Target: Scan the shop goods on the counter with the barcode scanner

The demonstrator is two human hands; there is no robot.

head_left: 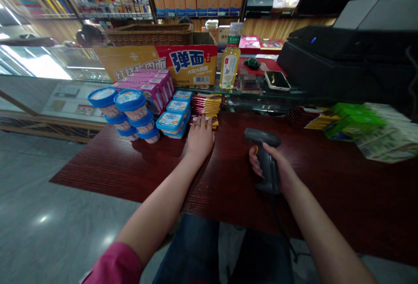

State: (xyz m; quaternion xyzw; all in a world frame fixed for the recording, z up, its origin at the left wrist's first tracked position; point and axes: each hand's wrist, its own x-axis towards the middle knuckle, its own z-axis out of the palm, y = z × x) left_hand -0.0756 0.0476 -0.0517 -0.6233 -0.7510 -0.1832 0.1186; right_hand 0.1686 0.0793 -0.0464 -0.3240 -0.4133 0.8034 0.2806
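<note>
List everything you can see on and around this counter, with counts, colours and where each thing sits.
barcode scanner: one, dark grey, in right hand over the counter
chocolate bars: one stack, brown and gold, under left fingertips
tubs: about seven, blue-lidded, stacked at counter's left
flat packs: about four, blue, beside the tubs
pink boxes: several, behind the tubs
drink bottle: one, yellow-green, glass ledge
phone: one, right of bottle
green cartons: several, far right
counter: one, dark red wood
left hand: on chocolate bars
right hand: gripping scanner
</note>
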